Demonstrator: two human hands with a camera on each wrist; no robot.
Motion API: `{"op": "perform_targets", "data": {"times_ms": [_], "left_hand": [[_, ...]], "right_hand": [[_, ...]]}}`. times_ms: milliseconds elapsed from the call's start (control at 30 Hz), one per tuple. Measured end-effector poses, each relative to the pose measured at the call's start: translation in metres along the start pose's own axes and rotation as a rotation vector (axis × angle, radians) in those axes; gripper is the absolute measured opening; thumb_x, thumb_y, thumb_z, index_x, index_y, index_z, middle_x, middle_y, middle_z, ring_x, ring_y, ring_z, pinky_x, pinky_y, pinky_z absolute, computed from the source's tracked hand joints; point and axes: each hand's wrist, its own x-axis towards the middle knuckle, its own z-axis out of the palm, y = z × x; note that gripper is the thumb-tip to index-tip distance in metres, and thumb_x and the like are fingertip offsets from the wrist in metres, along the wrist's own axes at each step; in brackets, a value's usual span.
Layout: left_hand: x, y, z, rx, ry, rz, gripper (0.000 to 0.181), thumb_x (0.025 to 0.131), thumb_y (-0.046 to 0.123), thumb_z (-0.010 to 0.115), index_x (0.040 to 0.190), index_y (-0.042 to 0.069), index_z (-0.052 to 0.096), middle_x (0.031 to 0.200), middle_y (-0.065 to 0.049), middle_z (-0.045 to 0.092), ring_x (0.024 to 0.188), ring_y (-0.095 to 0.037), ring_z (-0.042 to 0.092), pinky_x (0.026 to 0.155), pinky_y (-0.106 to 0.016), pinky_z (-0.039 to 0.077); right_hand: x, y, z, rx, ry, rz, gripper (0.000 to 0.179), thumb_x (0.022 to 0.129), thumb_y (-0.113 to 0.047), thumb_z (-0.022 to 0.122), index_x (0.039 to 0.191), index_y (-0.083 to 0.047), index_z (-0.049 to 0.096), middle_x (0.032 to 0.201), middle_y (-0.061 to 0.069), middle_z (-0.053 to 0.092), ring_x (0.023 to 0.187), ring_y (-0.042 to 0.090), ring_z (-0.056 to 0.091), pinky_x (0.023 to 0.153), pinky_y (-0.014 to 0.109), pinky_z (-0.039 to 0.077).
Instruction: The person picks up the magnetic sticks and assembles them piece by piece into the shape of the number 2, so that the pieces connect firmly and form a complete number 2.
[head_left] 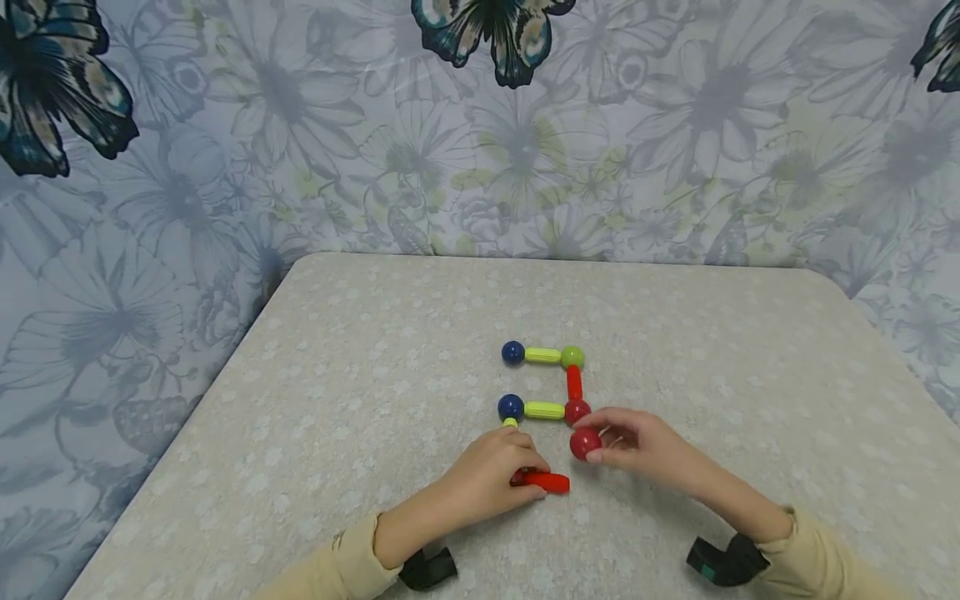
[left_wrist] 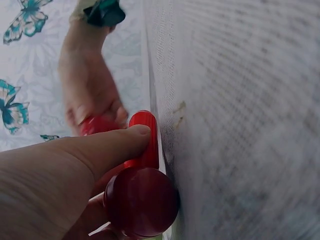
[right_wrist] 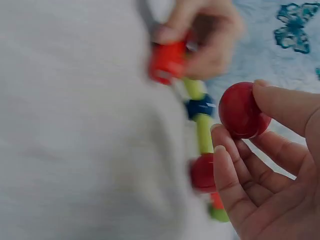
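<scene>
My left hand (head_left: 487, 471) pinches a red rod (head_left: 551, 482) between thumb and fingers, low over the table. A dark red ball (left_wrist: 142, 202) sits at that rod's near end in the left wrist view. To the right, my right hand (head_left: 648, 443) holds another red ball (head_left: 585, 443) by its fingertips, a short gap from the rod's free end. Just beyond lies a joined shape: blue balls (head_left: 511, 407), yellow-green rods (head_left: 544, 410), a red ball (head_left: 577, 412), a red rod (head_left: 574, 382) and a green ball (head_left: 572, 357). The left hand partly hides another yellow-green rod (head_left: 511, 422).
A pale patterned cloth covers the table (head_left: 360, 333). Its far edge meets a flowered wall (head_left: 480, 167) with butterfly decorations (head_left: 495, 33). Black wrist straps (head_left: 727, 560) are at both sleeves (head_left: 817, 558).
</scene>
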Motion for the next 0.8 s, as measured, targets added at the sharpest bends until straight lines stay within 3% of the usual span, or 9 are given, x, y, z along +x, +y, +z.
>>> {"op": "perform_targets", "data": {"times_ms": [233, 800], "left_hand": [[-0.003, 0.0, 0.0, -0.001, 0.012, -0.002, 0.017, 0.079, 0.025, 0.077, 0.093, 0.016, 0.075, 0.081, 0.014, 0.057, 0.075, -0.001, 0.045, 0.063, -0.013, 0.037], [-0.009, -0.002, 0.007, -0.022, 0.038, -0.01, 0.018, 0.081, 0.026, 0.076, 0.095, 0.016, 0.074, 0.084, 0.013, 0.058, 0.076, -0.003, 0.044, 0.061, -0.013, 0.037]], "right_hand": [[-0.024, 0.019, 0.022, 0.023, -0.026, 0.067, 0.038, 0.082, -0.02, 0.074, 0.114, -0.004, 0.062, 0.096, 0.002, 0.061, 0.079, 0.014, 0.058, 0.065, 0.026, 0.05], [-0.026, 0.028, 0.042, 0.032, 0.014, 0.027, 0.037, 0.081, -0.022, 0.075, 0.112, -0.007, 0.063, 0.092, 0.001, 0.062, 0.075, 0.014, 0.058, 0.062, 0.025, 0.049]]}}
